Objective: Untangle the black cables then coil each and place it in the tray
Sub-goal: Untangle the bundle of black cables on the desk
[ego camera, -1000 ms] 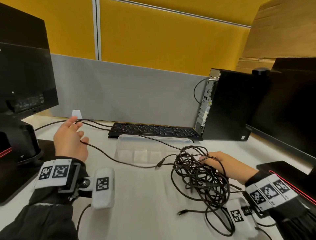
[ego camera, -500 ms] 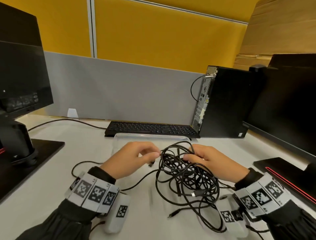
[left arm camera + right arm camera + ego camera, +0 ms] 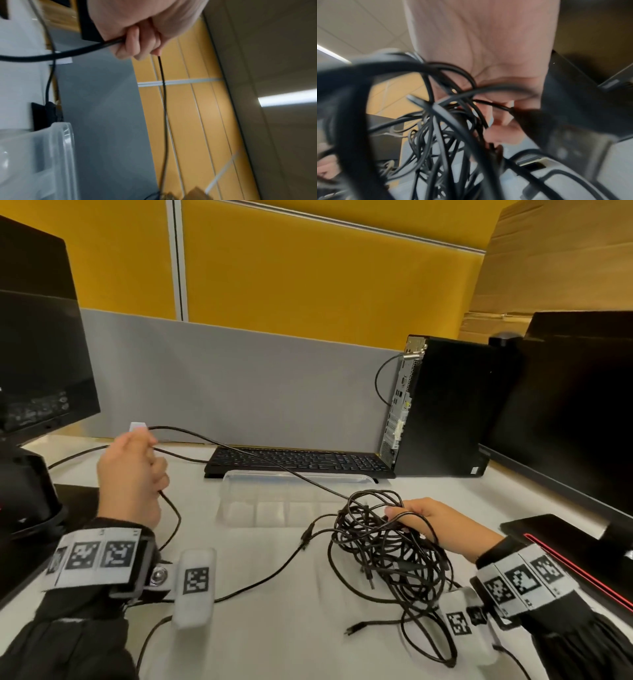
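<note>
Left hand point(image 3: 132, 477) has swung up and left from the tangle, fingers curled round one cable point(image 3: 260, 463) stretched taut over the tray point(image 3: 239, 501). White table point(image 3: 274, 628) carries the tangle point(image 3: 387, 542) front right of the tray. Right hand point(image 3: 431, 525) grips the tangle's top.

On the white bench point(image 3: 274, 628), the tangled heap of black cables point(image 3: 387, 546) lies at 4 o'clock from the clear plastic compartment tray point(image 3: 291, 501). The flat black keyboard point(image 3: 298, 462) sits behind the tray at 12 o'clock, the black upright computer tower point(image 3: 445, 405) at 2 o'clock, a black monitor point(image 3: 37, 354) at 9 o'clock.
</note>
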Demonstrator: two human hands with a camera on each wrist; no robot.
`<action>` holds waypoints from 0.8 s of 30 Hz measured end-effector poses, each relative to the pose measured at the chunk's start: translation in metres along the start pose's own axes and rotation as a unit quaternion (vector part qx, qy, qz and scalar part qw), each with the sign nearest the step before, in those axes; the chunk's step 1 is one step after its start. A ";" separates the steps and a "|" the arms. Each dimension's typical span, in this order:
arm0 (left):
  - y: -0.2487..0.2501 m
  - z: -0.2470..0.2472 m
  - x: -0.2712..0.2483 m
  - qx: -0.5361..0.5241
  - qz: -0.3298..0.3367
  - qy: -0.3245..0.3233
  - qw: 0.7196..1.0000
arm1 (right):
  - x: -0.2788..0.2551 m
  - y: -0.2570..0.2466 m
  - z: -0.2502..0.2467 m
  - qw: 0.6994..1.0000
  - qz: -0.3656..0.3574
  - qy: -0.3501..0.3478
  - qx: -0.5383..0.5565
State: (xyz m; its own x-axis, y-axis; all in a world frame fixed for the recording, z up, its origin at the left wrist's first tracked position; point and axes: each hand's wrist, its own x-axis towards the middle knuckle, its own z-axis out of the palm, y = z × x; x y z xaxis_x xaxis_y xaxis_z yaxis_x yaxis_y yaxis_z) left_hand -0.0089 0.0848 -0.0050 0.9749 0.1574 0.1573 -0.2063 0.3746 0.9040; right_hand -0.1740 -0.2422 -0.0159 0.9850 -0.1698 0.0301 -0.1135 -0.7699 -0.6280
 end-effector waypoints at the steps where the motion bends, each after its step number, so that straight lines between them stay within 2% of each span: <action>1: 0.000 -0.003 0.004 -0.020 -0.014 0.018 1.000 | 0.000 0.000 -0.001 1.000 0.003 0.002 -0.001; 3: -0.003 -0.005 0.007 0.002 -0.037 0.024 0.999 | -0.001 -0.001 0.001 1.000 0.004 0.002 0.004; 4: -0.005 -0.004 0.007 0.052 -0.039 0.019 0.998 | -0.001 -0.003 0.003 1.000 0.004 -0.001 0.013; 6: -0.009 0.003 0.004 0.195 0.000 0.024 0.980 | -0.001 -0.007 0.007 1.000 0.001 -0.003 0.020; 7: -0.009 0.008 0.000 0.268 0.041 0.031 0.962 | -0.001 -0.009 0.009 1.000 -0.005 -0.001 0.000; 9: -0.009 0.018 -0.015 0.391 0.171 0.029 0.904 | -0.002 -0.014 0.011 0.998 -0.023 0.001 -0.065; 12: -0.010 0.029 -0.040 0.516 0.346 0.001 0.783 | -0.005 -0.022 0.014 0.991 -0.051 -0.008 -0.124; 14: -0.015 0.033 -0.048 0.566 0.419 -0.058 0.708 | -0.006 -0.025 0.015 0.988 -0.061 -0.012 -0.142; 15: -0.017 0.034 -0.051 0.582 0.438 -0.111 0.676 | -0.006 -0.027 0.016 0.987 -0.065 -0.014 -0.148; 16: -0.019 0.036 -0.054 0.585 0.440 -0.181 0.657 | -0.006 -0.028 0.017 0.986 -0.068 -0.014 -0.150; 17: -0.021 0.039 -0.057 0.576 0.423 -0.252 0.652 | -0.006 -0.030 0.017 0.986 -0.072 -0.013 -0.149; 18: -0.022 0.042 -0.062 0.560 0.389 -0.317 0.660 | -0.007 -0.033 0.018 0.986 -0.078 -0.012 -0.147; 20: -0.028 0.049 -0.074 0.526 0.291 -0.427 0.675 | -0.008 -0.038 0.020 0.985 -0.093 -0.009 -0.143; 22: -0.032 0.058 -0.081 0.515 0.232 -0.481 0.670 | -0.007 -0.044 0.022 0.984 -0.115 -0.003 -0.139; 24: -0.036 0.060 -0.080 0.499 0.191 -0.493 0.687 | -0.007 -0.048 0.024 0.981 -0.135 0.003 -0.136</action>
State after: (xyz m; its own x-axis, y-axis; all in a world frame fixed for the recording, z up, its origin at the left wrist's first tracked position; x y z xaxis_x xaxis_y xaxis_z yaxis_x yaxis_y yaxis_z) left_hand -0.0750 0.0040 -0.0259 0.5492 -0.8097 0.2069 -0.7828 -0.4118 0.4665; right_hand -0.1727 -0.1897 -0.0045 0.9833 0.0605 0.1715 0.1207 -0.9226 -0.3663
